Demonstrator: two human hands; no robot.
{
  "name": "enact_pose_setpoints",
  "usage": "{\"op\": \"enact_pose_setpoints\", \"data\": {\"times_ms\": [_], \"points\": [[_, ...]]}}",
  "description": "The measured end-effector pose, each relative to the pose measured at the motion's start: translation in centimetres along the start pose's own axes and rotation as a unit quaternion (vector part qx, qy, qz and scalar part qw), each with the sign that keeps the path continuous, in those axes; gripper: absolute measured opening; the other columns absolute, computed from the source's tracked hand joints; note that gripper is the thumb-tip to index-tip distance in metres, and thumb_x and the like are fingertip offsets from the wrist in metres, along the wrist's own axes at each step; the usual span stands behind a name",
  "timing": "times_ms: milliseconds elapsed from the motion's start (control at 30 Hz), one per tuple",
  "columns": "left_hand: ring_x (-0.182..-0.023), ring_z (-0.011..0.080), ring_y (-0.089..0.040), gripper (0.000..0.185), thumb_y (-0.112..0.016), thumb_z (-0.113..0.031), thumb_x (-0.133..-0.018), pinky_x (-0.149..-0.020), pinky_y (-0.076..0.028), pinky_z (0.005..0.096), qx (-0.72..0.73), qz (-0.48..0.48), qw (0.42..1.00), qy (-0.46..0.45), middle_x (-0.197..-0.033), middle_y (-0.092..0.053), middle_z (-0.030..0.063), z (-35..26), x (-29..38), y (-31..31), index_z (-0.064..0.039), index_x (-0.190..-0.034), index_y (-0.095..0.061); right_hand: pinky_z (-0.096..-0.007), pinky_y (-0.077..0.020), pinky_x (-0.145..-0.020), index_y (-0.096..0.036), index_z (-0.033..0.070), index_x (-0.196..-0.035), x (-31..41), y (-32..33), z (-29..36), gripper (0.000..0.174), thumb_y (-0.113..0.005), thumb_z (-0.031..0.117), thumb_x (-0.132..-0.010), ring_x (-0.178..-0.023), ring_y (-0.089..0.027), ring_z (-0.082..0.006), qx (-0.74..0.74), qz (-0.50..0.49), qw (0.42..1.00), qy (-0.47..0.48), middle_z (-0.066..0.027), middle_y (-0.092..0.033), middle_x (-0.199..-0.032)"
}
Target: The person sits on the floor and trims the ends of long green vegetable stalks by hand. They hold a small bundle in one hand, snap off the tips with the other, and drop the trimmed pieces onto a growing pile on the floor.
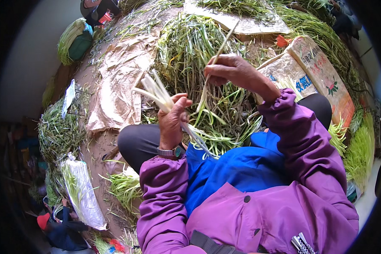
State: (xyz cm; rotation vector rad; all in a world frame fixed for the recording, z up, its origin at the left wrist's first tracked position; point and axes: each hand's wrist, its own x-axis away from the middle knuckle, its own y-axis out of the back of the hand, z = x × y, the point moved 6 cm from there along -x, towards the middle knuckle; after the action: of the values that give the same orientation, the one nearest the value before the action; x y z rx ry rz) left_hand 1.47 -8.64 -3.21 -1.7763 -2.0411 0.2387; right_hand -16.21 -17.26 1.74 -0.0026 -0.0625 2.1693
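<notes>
My left hand [174, 119], with a wristwatch [170, 152] at its wrist, holds a small bunch of pale, blanched leafy stalks [157, 93]. The white ends stick up past the thumb, and thin stems trail down over the blue apron [241, 165]. Up and to the right, my right hand [230, 71] pinches a single long, withered stalk [225, 41] between thumb and fingers. One end of it points up; a pale strip hangs below the hand. Behind both hands lies a large heap of green and brown leafy stalks [187, 54].
A crumpled tan woven sheet [120, 85] lies to the left. Printed woven sacks [324, 76] lie to the right, near trimmed yellow-green stalks [360, 149]. A white wrapped bundle [84, 193] is at lower left, beside a person in a red cap [43, 221]. Another person [100, 12] sits at the top left.
</notes>
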Motion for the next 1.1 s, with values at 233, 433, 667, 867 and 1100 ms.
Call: {"op": "enact_pose_setpoints", "data": {"times_ms": [233,433,667,867,1100], "points": [[-0.049,0.0023,-0.04,0.021,-0.06,-0.016,-0.088,-0.045,-0.033,0.0167,-0.061,0.045,0.997,0.014,-0.081,-0.064,0.0046,1.0,-0.5,-0.5,-0.003,-0.103,-0.06,-0.0239,-0.0463,-0.057,-0.064,-0.001,-0.088,-1.6,-3.1,-2.8,0.03,-0.063,0.029,-0.085,-0.065,-0.055,-0.0067,0.024,0.028,0.999,-0.003,-0.0013,-0.061,-0.072],[-0.053,0.004,-0.044,0.018,-0.055,-0.017,-0.091,-0.049,-0.039,0.0201,0.159,0.062,0.984,0.054,-0.088,-0.064,0.0063,1.8,-0.9,0.6,-0.005,-0.104,-0.056,-0.031,-0.0484,-0.066,-0.064,0.003,-0.094,1.6,-6.9,-5.6,0.026,-0.065,0.026,-0.081,-0.073,-0.061,-0.0137,0.168,0.06,0.983,0.049,-0.0105,-0.066,-0.078],[-0.049,0.0048,-0.045,0.014,-0.058,-0.01,-0.088,-0.044,-0.037,0.0181,0.085,-0.024,0.996,-0.012,-0.088,-0.066,0.0108,1.1,-0.3,1.1,-0.002,-0.1,-0.058,-0.0325,-0.0479,-0.059,-0.063,0.003,-0.086,2.1,-6.5,-3.5,0.016,-0.064,0.019,-0.082,-0.067,-0.062,-0.0233,0.371,-0.03,0.914,0.163,-0.0122,-0.062,-0.074],[-0.048,0.0029,-0.043,0.025,-0.063,-0.008,-0.085,-0.042,-0.034,0.0164,0.051,0.002,0.998,-0.047,-0.067,-0.056,-0.0013,0.6,0.4,0.4,0.0,-0.108,-0.058,-0.025,-0.0434,-0.059,-0.064,-0.001,-0.089,1.7,-5.6,-4.5,0.026,-0.058,0.024,-0.086,-0.065,-0.049,-0.0051,0.02,0.02,0.999,0.014,-0.0011,-0.059,-0.068],[-0.053,0.0019,-0.049,0.032,-0.067,-0.008,-0.081,-0.045,-0.034,0.0153,-0.041,0.044,0.998,-0.006,-0.079,-0.065,0.0017,1.0,0.6,-0.3,0.0,-0.111,-0.057,-0.0236,-0.0439,-0.061,-0.064,-0.001,-0.086,2.0,-5.1,-4.9,0.022,-0.058,0.02,-0.086,-0.067,-0.052,-0.0055,-0.004,0.016,1.0,-0.022,-0.0007,-0.06,-0.071]]}}
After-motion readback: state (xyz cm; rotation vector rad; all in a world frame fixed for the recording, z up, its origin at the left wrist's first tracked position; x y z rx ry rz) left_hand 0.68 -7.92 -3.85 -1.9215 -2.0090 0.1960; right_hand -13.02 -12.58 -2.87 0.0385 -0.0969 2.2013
